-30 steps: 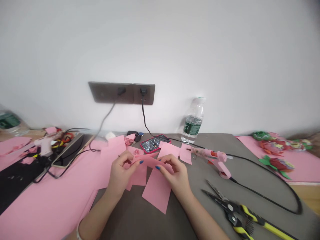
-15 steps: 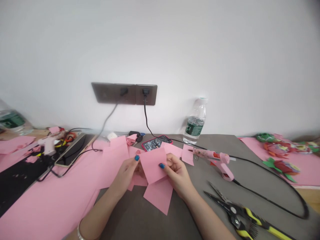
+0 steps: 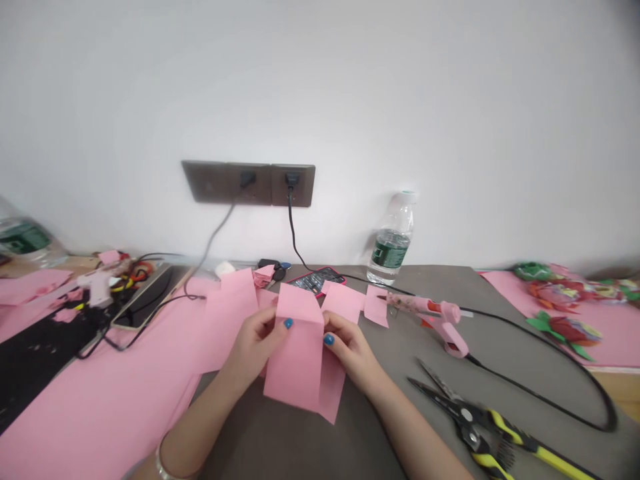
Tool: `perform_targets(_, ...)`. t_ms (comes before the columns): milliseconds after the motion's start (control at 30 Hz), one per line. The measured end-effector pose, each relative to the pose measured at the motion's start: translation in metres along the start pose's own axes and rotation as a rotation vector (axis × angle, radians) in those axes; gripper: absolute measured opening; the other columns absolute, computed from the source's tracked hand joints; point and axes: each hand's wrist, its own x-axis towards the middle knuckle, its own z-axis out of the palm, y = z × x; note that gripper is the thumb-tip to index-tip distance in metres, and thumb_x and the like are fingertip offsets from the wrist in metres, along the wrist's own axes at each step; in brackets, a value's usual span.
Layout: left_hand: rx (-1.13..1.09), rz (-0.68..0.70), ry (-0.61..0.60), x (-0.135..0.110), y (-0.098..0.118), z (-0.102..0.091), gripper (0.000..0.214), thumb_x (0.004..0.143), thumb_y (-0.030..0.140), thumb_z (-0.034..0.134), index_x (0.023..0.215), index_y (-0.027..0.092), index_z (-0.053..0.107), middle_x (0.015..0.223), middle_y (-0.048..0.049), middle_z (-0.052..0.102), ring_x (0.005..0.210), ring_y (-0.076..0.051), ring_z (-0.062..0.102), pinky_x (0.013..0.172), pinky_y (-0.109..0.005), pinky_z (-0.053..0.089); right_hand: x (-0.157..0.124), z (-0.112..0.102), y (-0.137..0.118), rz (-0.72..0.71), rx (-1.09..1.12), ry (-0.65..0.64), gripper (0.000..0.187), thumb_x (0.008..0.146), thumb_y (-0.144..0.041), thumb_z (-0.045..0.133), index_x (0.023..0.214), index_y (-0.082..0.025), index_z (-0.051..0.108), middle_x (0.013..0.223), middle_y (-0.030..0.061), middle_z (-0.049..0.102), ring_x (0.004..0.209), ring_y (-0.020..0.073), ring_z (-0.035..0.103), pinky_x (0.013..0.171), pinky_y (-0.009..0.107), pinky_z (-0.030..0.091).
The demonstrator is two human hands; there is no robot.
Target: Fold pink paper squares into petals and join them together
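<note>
Left hand [image 3: 257,343] pinching creased pink sheet [image 3: 295,363] at one edge, right hand [image 3: 353,350] pinching opposite edge! Sheet hanging over bench [image 3: 285,440], left of glue gun [image 3: 420,306]. Water bottle [image 3: 391,248] standing behind glue gun; yellow-handled tool [image 3: 467,415] lying open in front.

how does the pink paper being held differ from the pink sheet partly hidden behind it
The held paper is up in the left hand; the loose sheet lies on the table. The held paper has a crease across it; the visible part of the loose sheet shows none. Both are pink.
</note>
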Motion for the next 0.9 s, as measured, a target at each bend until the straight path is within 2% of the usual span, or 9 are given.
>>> perform_targets(100, 0.024, -0.025, -0.101, -0.002, 0.000, 0.002, 0.028, 0.086, 0.041, 0.068, 0.092, 0.015, 0.076, 0.081, -0.0057, 0.073, 0.071, -0.020, 0.064, 0.059, -0.026, 0.050, 0.001, 0.001, -0.001, 0.049, 0.021, 0.026, 0.039, 0.079, -0.058, 0.072, 0.090, -0.021, 0.070, 0.083, 0.0052, 0.073, 0.068, 0.0201, 0.067, 0.064, 0.031, 0.056)
perform_targets(167, -0.003, -0.047, -0.116, -0.002, -0.001, 0.003, 0.025, 0.088, 0.039, 0.066, 0.093, 0.016, 0.075, 0.076, -0.0037, 0.070, 0.065, -0.017, 0.062, 0.056, -0.024, 0.049, 0.001, 0.002, 0.000, 0.074, 0.014, 0.035, 0.034, 0.081, -0.053, 0.073, 0.096, -0.022, 0.071, 0.088, 0.0062, 0.075, 0.070, 0.0211, 0.069, 0.066, 0.032, 0.057)
perform_targets(267, -0.067, -0.075, -0.135, -0.003, -0.001, 0.004, 0.026, 0.090, 0.038, 0.064, 0.106, 0.018, 0.070, 0.072, -0.0012, 0.067, 0.057, -0.014, 0.058, 0.054, -0.023, 0.049, 0.000, 0.003, 0.003, 0.064, 0.025, 0.026, 0.030, 0.084, -0.049, 0.071, 0.100, -0.023, 0.072, 0.092, 0.0060, 0.075, 0.073, 0.0215, 0.069, 0.067, 0.032, 0.057)
perform_targets(367, -0.049, -0.054, -0.117, -0.004, 0.000, 0.005, 0.026, 0.093, 0.035, 0.061, 0.113, 0.020, 0.067, 0.071, 0.0009, 0.064, 0.051, -0.012, 0.052, 0.052, -0.023, 0.048, -0.001, 0.002, 0.004, 0.040, 0.068, 0.032, 0.030, 0.086, -0.048, 0.069, 0.106, -0.025, 0.070, 0.088, 0.0036, 0.074, 0.067, 0.0188, 0.067, 0.061, 0.028, 0.054)
perform_targets(467, 0.039, 0.006, -0.063, -0.005, 0.003, 0.004, 0.021, 0.094, 0.030, 0.056, 0.106, 0.022, 0.070, 0.066, 0.0028, 0.057, 0.048, -0.011, 0.047, 0.049, -0.022, 0.046, -0.001, -0.002, 0.004, -0.008, 0.028, 0.089, 0.026, 0.087, -0.048, 0.068, 0.095, -0.024, 0.074, 0.079, 0.0022, 0.071, 0.063, 0.0170, 0.062, 0.056, 0.025, 0.048)
perform_targets(600, 0.096, 0.080, -0.011, -0.004, 0.004, 0.000, 0.022, 0.091, 0.026, 0.052, 0.087, 0.020, 0.073, 0.074, -0.0016, 0.063, 0.062, -0.016, 0.057, 0.060, -0.026, 0.049, -0.001, -0.007, 0.004, -0.114, -0.104, 0.115, 0.025, 0.090, -0.042, 0.064, 0.080, -0.023, 0.077, 0.079, 0.0044, 0.071, 0.071, 0.0195, 0.063, 0.065, 0.029, 0.048)
perform_targets(667, 0.045, 0.055, 0.010, -0.003, 0.003, -0.001, 0.024, 0.092, 0.031, 0.050, 0.088, 0.020, 0.071, 0.077, -0.0029, 0.064, 0.067, -0.018, 0.060, 0.061, -0.027, 0.050, -0.001, -0.009, 0.004, -0.166, -0.145, 0.113, 0.024, 0.092, -0.035, 0.060, 0.079, -0.023, 0.077, 0.080, 0.0049, 0.071, 0.075, 0.0204, 0.064, 0.069, 0.030, 0.048)
perform_targets(767, 0.010, 0.001, 0.003, 0.000, -0.002, -0.001, 0.023, 0.092, 0.038, 0.056, 0.098, 0.020, 0.067, 0.068, 0.0005, 0.059, 0.061, -0.017, 0.057, 0.056, -0.025, 0.046, -0.001, -0.011, 0.005, -0.210, -0.190, 0.109, 0.026, 0.093, -0.027, 0.053, 0.080, -0.023, 0.076, 0.082, 0.0052, 0.071, 0.078, 0.0210, 0.064, 0.072, 0.031, 0.047)
perform_targets(900, 0.120, -0.004, -0.056, 0.002, -0.006, 0.000, 0.018, 0.086, 0.034, 0.064, 0.084, 0.016, 0.065, 0.074, -0.0009, 0.060, 0.069, -0.016, 0.056, 0.061, -0.023, 0.043, -0.003, -0.009, 0.005, -0.220, -0.231, 0.123, 0.021, 0.095, -0.029, 0.052, 0.088, -0.022, 0.071, 0.088, 0.0059, 0.070, 0.084, 0.0217, 0.064, 0.075, 0.031, 0.047)
